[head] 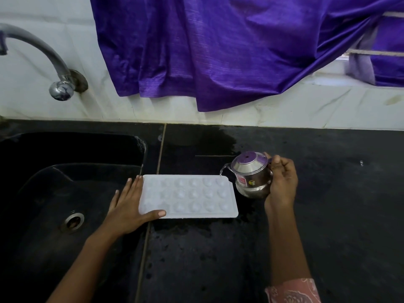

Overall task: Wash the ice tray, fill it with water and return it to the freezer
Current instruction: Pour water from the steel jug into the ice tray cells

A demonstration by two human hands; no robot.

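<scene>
Countertop point(328, 193), black and wet, fills the lower frame, with the sink point(39, 193) set into it at left. Ice tray point(196, 215), white, lies flat at centre frame just right of the sink edge, long axis left-right. Left hand point(129, 206) is at the tray's left short end, fingers straight, thumb along the near edge, steadying. Right hand point(283, 184) is just beyond the right end, fingers curled round a small steel jug point(251, 178) tipped leftward. Thin stream point(220, 172) falls from the spout into the upper-right corner cell. Fill level of the other cells: cannot tell. Judgement: filling under way; the tray extends left of the spout, so the pour should track left along the long axis.
</scene>
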